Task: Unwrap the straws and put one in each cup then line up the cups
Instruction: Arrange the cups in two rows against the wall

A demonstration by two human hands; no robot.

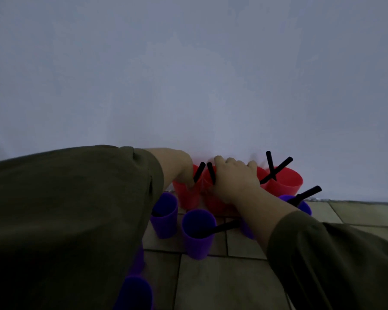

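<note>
Cups are all down on the tiled floor, right up against the pale wall. There's a back row of four red ones touching the wall, with purple ones scattered in front.

The left grip has its fingers curled over the rim of the leftmost red cup, just beside that cup's black straw. The right grip is clamped down from above on the second red cup, fingers hooked over the far rim and next to its straw.

Further right, two straws cross like an X above the last two red cups.

The nearer purple cup has a straw leaning out to the right. The lighting is pretty dim, so finer detail is hard to make out.
</note>
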